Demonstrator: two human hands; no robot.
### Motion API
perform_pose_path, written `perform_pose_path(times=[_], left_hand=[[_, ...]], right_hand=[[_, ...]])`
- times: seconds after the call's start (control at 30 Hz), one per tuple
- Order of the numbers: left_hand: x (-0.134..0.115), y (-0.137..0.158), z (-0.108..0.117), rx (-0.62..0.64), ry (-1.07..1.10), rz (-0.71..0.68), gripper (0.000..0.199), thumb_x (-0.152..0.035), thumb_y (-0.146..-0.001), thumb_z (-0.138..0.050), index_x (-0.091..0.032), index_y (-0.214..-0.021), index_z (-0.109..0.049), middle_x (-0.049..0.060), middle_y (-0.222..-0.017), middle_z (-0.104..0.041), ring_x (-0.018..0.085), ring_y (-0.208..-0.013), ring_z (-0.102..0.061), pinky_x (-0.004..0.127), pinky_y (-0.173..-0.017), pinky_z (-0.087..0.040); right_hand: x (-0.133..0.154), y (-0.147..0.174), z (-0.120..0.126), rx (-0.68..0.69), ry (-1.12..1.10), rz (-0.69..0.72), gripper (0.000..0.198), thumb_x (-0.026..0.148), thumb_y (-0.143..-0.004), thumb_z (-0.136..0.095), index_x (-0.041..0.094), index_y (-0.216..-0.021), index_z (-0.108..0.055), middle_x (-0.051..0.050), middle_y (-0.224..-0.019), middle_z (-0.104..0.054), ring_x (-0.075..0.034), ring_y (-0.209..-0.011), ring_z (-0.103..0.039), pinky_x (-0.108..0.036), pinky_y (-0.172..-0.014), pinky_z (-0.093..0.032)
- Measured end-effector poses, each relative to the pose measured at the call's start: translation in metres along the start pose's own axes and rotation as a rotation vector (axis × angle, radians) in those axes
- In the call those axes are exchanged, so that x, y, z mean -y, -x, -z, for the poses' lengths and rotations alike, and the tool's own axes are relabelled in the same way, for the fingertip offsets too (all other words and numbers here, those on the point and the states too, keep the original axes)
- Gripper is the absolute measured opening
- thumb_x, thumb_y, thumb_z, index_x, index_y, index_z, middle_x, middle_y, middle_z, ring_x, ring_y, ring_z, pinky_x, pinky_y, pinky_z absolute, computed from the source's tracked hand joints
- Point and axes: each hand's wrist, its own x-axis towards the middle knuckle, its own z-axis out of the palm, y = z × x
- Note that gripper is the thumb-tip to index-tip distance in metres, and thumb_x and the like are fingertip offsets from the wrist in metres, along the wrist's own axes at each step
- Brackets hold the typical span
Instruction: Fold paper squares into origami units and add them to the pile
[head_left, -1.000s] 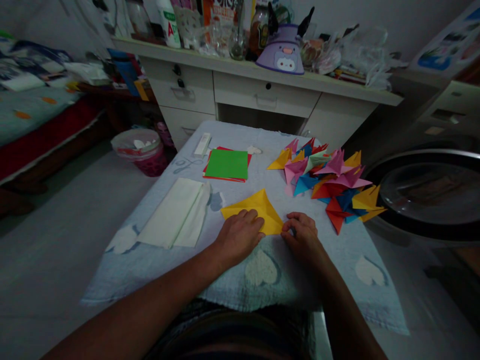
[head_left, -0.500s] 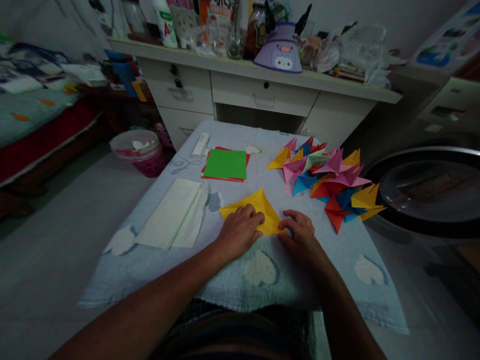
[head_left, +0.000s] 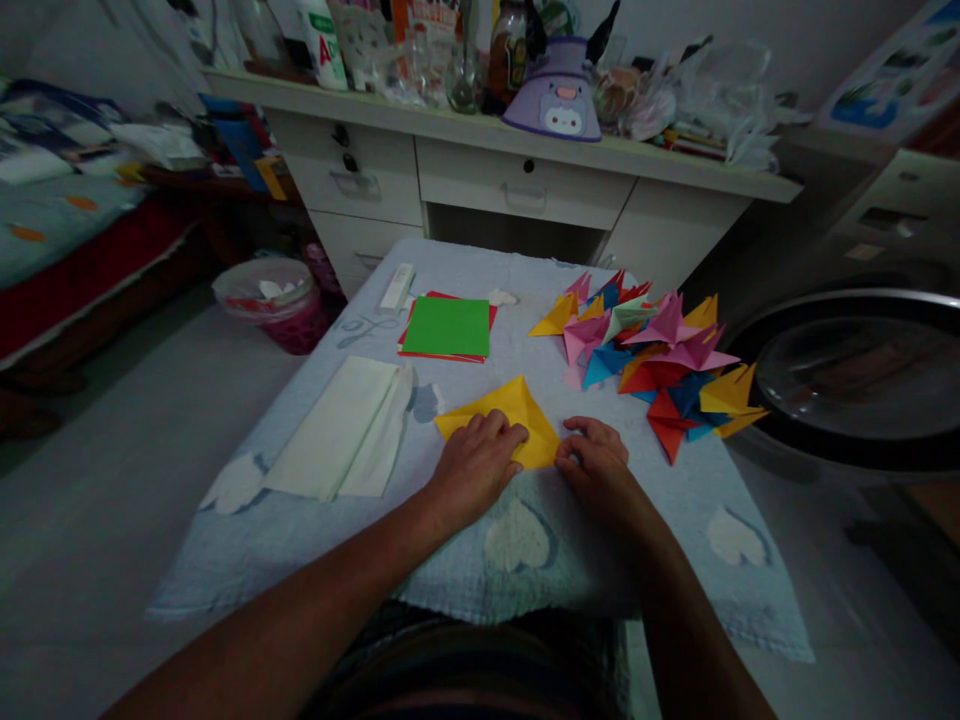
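Observation:
A sheet of yellow origami paper (head_left: 536, 430) lies on the cloth in front of me, its top corner pointing away and crease lines on it. My left hand (head_left: 484, 455) rests on its left half with curled fingers, holding it down. At the paper's right corner, the thumb and forefinger of my right hand (head_left: 592, 455) pinch together; the fingers cover the very tip. To the right lies a pile of folded paper cranes (head_left: 652, 350) in pink, blue, red and yellow. Beyond the left hand is a stack of square papers with a green sheet (head_left: 448, 327) on top.
A pale folded sheet (head_left: 337, 425) lies on the tablecloth (head_left: 465, 550) at left, with a small white box (head_left: 397, 289) farther back. Behind the table stands a white drawer cabinet (head_left: 525, 185). A bin (head_left: 270, 295) is on the floor at left, and a front-loading washer (head_left: 847, 380) at right.
The thumb and forefinger of my right hand have closed together at the paper's right corner. My left hand stays on the paper. The view has shifted slightly.

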Motion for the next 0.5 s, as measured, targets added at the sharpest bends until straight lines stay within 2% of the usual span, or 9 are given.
perform_pose_path(times=[0.27,0.5], left_hand=[[-0.006,0.007,-0.003,0.017,-0.160,-0.020,0.023,-0.028,-0.092,-0.053,-0.030,-0.115,-0.055,0.004,-0.106,-0.052,0.023,-0.096,-0.048,0.034,-0.075,-0.042],[-0.004,0.015,-0.003,0.018,-0.268,-0.127,0.037,-0.025,-0.095,-0.047,-0.042,-0.129,-0.045,0.005,-0.117,-0.051,0.024,-0.098,-0.047,0.035,-0.072,-0.041]], right_hand=[[0.003,-0.003,-0.005,-0.061,0.069,-0.007,0.011,0.021,-0.077,-0.061,0.023,-0.069,-0.068,-0.005,-0.116,-0.061,-0.027,-0.109,-0.049,-0.048,-0.092,-0.039],[0.002,-0.003,-0.009,-0.121,0.076,0.004,0.012,0.021,-0.076,-0.061,0.022,-0.065,-0.067,-0.006,-0.113,-0.062,-0.027,-0.106,-0.050,-0.047,-0.088,-0.042]])
